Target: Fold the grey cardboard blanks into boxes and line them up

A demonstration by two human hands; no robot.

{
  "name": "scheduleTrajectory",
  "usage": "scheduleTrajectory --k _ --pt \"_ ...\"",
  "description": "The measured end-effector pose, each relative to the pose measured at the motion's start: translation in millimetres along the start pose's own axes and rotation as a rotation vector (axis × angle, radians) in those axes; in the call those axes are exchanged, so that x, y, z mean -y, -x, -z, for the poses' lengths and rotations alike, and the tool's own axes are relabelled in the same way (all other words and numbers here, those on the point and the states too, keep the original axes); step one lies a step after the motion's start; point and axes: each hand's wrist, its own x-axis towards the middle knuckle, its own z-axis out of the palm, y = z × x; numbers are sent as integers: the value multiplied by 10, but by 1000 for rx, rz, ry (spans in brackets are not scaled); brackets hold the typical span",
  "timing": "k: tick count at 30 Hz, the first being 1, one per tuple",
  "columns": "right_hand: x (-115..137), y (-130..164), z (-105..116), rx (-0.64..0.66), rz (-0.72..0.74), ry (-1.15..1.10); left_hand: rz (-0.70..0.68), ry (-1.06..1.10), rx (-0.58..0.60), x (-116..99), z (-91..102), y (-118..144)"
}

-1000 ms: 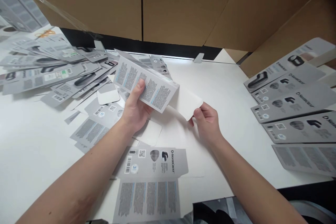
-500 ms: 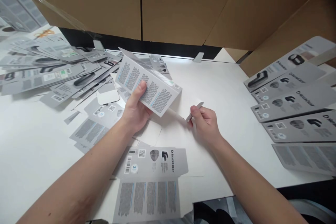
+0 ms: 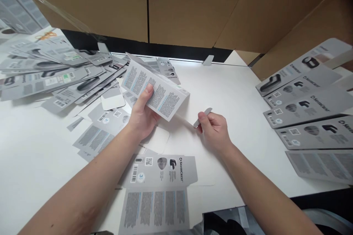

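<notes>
My left hand (image 3: 145, 114) is closed round a grey printed carton (image 3: 158, 88), with the thumb lying across its text panel. The carton is partly folded and tilted above the table. To its right, my right hand (image 3: 213, 128) pinches a small grey flap (image 3: 203, 116) between thumb and fingers. That flap appears to be joined to the same carton by a pale panel, which blends into the white table. Below the hands lies a flat carton blank (image 3: 165, 191), print side up. My left fingers are partly hidden behind the carton.
Many loose flat cartons (image 3: 57, 71) are fanned out at the left. Several folded cartons (image 3: 311, 106) stand in a row along the right. Brown cardboard boxes (image 3: 187, 7) wall off the back, above white clips (image 3: 208, 60). The white table (image 3: 234, 91) spreads beneath everything.
My right hand has shifted slightly left with the flap. The carton in my left hand has tilted a little, its right end moving slightly left.
</notes>
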Motion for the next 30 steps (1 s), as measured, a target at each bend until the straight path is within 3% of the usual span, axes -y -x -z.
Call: scheduleTrajectory --k 8,21,30 --pt "-3 22 6 74 83 -19 -39 -11 -29 -24 -22 -31" --pt "-23 77 -7 -124 257 26 55 -92 79 45 8 -46" --pt "-67 36 -28 -119 335 0 6 -264 178 187 2 45"
